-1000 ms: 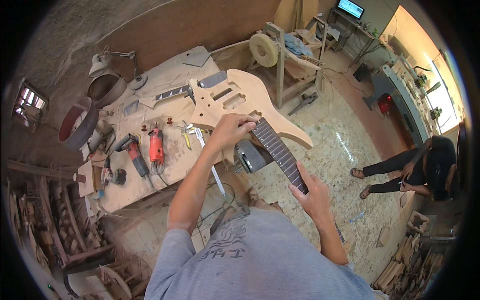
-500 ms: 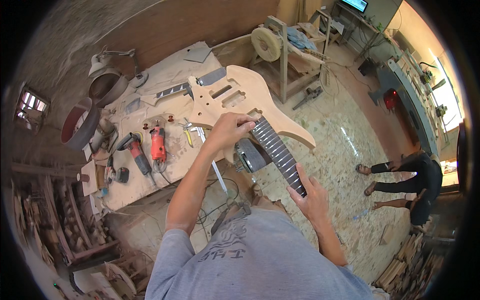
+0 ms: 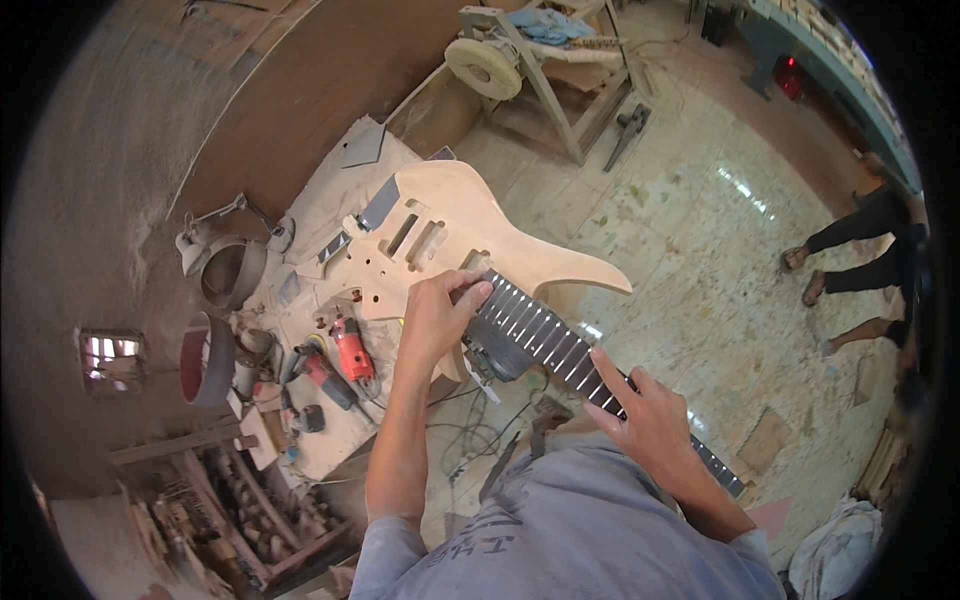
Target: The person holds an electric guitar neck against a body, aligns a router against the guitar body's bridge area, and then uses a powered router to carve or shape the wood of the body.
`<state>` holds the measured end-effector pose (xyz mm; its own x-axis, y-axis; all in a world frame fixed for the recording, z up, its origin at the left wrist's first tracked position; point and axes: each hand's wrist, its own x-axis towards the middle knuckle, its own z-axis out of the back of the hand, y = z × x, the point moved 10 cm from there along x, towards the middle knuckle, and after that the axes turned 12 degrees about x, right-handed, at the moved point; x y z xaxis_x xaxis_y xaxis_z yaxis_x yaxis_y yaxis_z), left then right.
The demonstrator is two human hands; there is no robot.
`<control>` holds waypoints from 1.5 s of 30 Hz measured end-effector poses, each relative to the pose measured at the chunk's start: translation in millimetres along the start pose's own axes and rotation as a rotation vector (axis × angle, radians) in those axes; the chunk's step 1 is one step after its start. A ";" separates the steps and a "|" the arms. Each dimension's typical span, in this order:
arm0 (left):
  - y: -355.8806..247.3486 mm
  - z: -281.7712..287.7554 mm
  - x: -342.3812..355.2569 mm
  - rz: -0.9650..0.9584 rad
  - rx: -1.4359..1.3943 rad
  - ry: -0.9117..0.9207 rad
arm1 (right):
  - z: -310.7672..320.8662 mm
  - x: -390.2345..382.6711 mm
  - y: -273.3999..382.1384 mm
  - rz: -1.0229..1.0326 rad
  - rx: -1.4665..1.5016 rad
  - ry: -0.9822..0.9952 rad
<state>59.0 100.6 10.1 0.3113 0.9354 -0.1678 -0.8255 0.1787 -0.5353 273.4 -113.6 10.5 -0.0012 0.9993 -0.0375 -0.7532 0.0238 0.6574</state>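
Note:
A bare-wood electric guitar body [image 3: 530, 255] with routed cavities lies over the bench edge. From its cavity a guitar neck [image 3: 540, 335] with a dark fretboard and pale inlays slants toward my lower right. My left hand [image 3: 438, 318] is closed at the neck's body end, thumb and fingers pinched near the joint. Farther along, my right hand [image 3: 648, 420] wraps around the neck, its index finger along the fretboard edge. The neck's far end shows beyond my right wrist. Beneath the neck sits a dark, round-ended tool [image 3: 505, 350], partly hidden. Whether the neck sits fully in the cavity is hidden.
A red power tool [image 3: 353, 350] and an angle grinder [image 3: 328, 375] lie on the dusty workbench [image 3: 330, 445], near a desk lamp [image 3: 210, 220]. A buffing wheel [image 3: 483, 68] stands behind. Another person's legs [image 3: 855, 240] are at right. Wood scraps fill a rack [image 3: 225, 500].
The view has turned, shifting the bench and lamp lower. My right hand sits farther from my left, and the neck's far end now shows past my wrist. Both hands stay on the neck.

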 end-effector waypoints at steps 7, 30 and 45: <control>-7.0 1.9 0.0 0.033 -0.007 0.000 | 4.9 8.6 -8.6 -0.005 0.138 0.094; -34.3 -2.0 20.8 -0.081 0.293 0.073 | 5.6 28.9 -2.0 0.102 0.152 0.301; -35.5 -4.4 18.8 0.031 0.298 0.087 | -7.3 32.9 -6.1 0.205 0.211 0.372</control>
<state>96.2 110.5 22.3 0.3120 0.9145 -0.2576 -0.9331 0.2438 -0.2644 273.1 -81.1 -0.3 -0.4003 0.9067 -0.1328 -0.5630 -0.1290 0.8163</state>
